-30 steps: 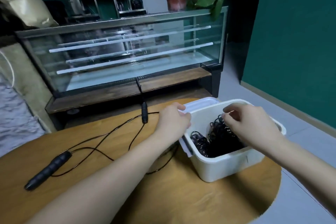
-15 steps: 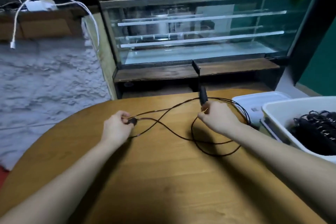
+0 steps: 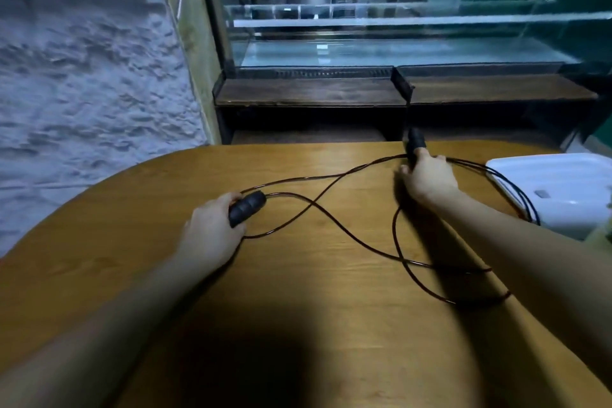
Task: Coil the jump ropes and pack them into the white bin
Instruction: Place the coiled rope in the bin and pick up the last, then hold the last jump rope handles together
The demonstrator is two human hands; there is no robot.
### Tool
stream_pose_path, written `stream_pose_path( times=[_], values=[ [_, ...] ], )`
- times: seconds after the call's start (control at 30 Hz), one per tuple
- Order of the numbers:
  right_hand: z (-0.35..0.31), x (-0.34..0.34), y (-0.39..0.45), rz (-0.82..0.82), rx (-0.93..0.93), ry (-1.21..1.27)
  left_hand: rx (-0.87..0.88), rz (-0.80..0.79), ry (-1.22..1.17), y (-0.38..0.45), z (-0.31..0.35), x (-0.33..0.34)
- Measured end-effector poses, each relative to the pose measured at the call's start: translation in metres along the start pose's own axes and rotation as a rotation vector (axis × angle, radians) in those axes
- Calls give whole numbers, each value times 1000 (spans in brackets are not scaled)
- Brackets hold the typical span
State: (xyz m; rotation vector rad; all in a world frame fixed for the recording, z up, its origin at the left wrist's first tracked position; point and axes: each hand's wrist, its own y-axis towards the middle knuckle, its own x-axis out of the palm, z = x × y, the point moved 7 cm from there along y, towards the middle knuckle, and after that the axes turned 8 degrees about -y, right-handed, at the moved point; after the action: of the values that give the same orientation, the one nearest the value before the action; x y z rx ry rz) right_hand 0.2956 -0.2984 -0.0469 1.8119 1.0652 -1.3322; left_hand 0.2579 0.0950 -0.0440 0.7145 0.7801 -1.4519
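A black jump rope lies uncoiled on the round wooden table (image 3: 298,291), its thin cord (image 3: 334,225) looping and crossing between my hands. My left hand (image 3: 212,228) grips one black handle (image 3: 246,208) near the table's middle. My right hand (image 3: 429,179) grips the other black handle (image 3: 415,142) at the far edge, with cord strands running right over a white lid (image 3: 559,189). The white bin itself is out of view, apart from a pale sliver at the right edge.
A glass display case (image 3: 381,43) on a dark wooden base stands just beyond the table. A rough grey wall (image 3: 82,76) fills the left. The white lid lies at the table's right edge.
Both hands left the bin and took hold of the rope's handles. The view swung left, putting the bin out of frame. The left hand's handle now shows more clearly.
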Motion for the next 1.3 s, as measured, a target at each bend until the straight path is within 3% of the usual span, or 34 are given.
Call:
stream_pose_path(
  times=[0.27,0.43,0.5,0.6,0.67,0.8,0.93,1.07,1.3],
  values=[
    [24,-16,-5,133,154,454,-62,10,-54,-9,14,-13],
    [19,-55,-58,167,135,776,-123,50,-490,-55,51,-26],
    [14,-71,-93,135,117,1033,-137,22,-727,-84,69,-26],
    [-1,-103,-161,52,14,1318,-77,-39,-938,-126,99,-29],
    [-5,-125,-211,13,-107,1344,-36,-70,-1017,-159,118,-39],
    [0,-171,-310,-4,-347,1285,30,-79,-1103,-227,141,-68],
    [11,-203,-407,46,-665,1057,-16,-165,-1259,-301,148,-91],
    [31,-219,-468,275,-911,730,-15,-395,-1288,-385,154,-94],
    [51,-225,-547,417,-1187,308,19,-726,-1253,-489,145,-68]
  ],
)
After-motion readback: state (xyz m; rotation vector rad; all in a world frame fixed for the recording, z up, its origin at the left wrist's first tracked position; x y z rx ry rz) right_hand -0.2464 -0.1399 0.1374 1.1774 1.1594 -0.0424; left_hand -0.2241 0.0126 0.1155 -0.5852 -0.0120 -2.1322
